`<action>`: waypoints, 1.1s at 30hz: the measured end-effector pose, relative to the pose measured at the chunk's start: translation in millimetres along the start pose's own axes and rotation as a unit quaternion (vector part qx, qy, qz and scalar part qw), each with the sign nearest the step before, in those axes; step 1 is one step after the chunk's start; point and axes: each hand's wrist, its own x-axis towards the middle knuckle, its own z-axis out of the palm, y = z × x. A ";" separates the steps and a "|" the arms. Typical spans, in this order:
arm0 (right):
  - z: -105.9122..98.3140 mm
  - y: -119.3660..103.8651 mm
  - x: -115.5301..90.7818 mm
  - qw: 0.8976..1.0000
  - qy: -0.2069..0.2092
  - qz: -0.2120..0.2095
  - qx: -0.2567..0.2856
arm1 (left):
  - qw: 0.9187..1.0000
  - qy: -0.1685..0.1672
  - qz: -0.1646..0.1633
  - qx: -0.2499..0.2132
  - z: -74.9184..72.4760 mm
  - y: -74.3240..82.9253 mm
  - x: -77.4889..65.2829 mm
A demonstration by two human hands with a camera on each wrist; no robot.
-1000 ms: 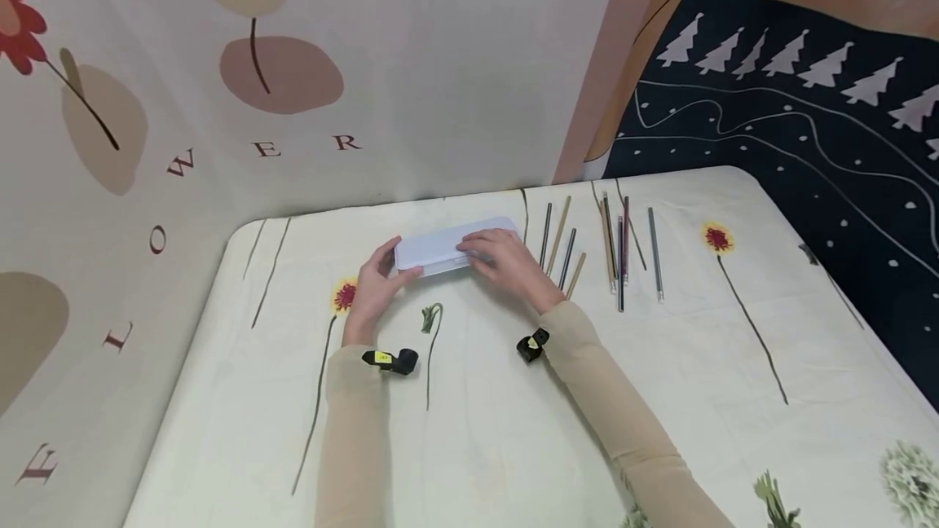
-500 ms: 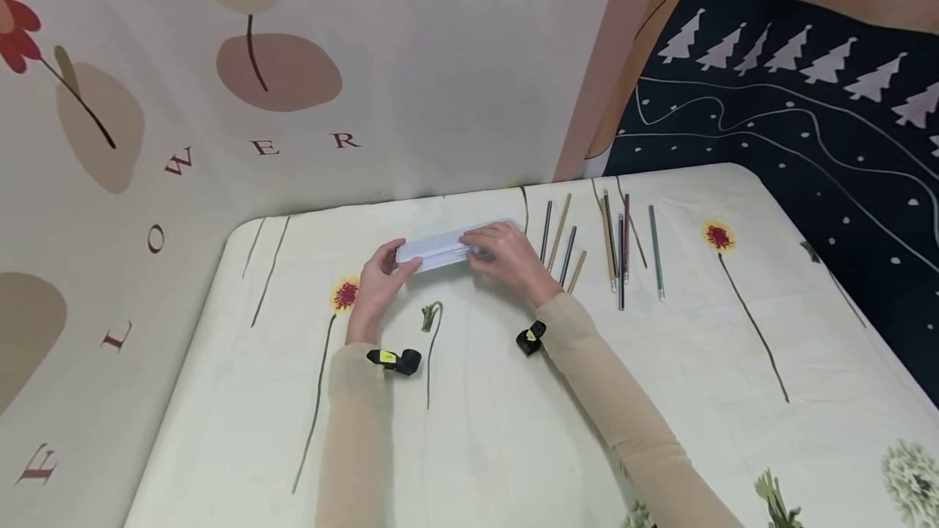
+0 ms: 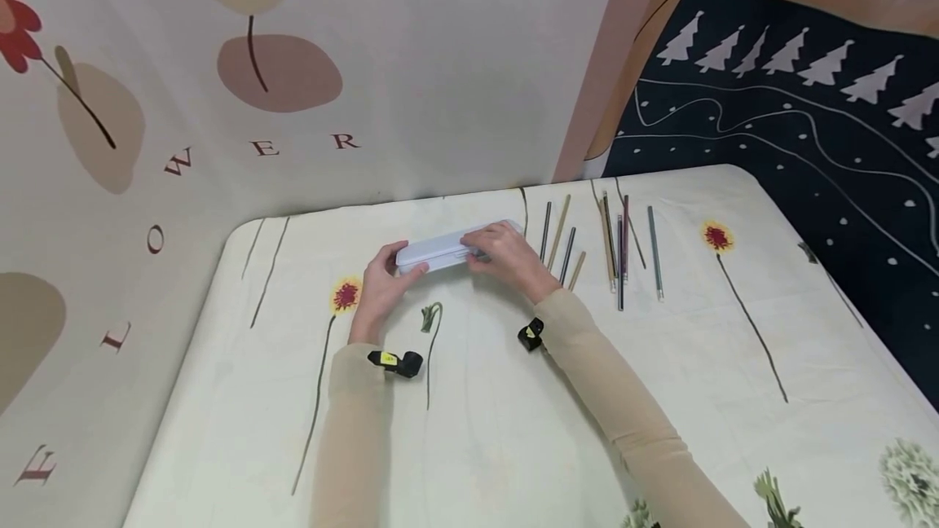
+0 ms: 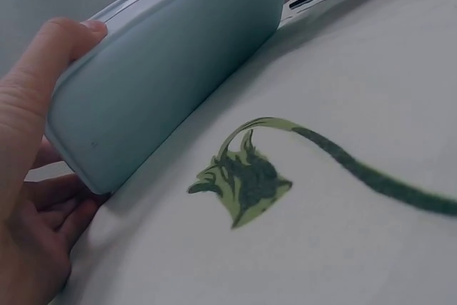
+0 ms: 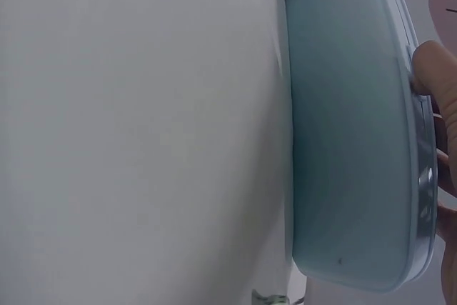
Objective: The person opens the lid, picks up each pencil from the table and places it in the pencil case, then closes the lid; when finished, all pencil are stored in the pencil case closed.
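A pale blue plastic pencil case (image 3: 434, 249) sits near the back of the table, its lid down on the box. My left hand (image 3: 377, 290) grips the left end. In the left wrist view its thumb presses the upper front edge of the pencil case (image 4: 171, 76), and the other fingers curl low around the end. My right hand (image 3: 508, 257) holds the right part from above, fingers over the lid. In the right wrist view the right thumb (image 5: 433, 66) presses at the front seam by the latch of the pencil case (image 5: 350, 133).
Several pencils (image 3: 621, 259) lie loose to the right of the case, some crossing one another. A grey-green pencil (image 3: 655, 255) lies apart at their right. The cloth on the table (image 3: 484, 430) has printed flowers, and a white wall drape (image 3: 440, 104) rises behind.
The case has tilted so less of its lid top and more of its front side shows. Both hands keep hold of it and have shifted only slightly.
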 end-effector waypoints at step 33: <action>-7.9 15.1 -4.8 0.997 -0.031 0.038 0.065 | 0.999 -0.039 -0.018 -0.028 -5.7 1.9 -3.5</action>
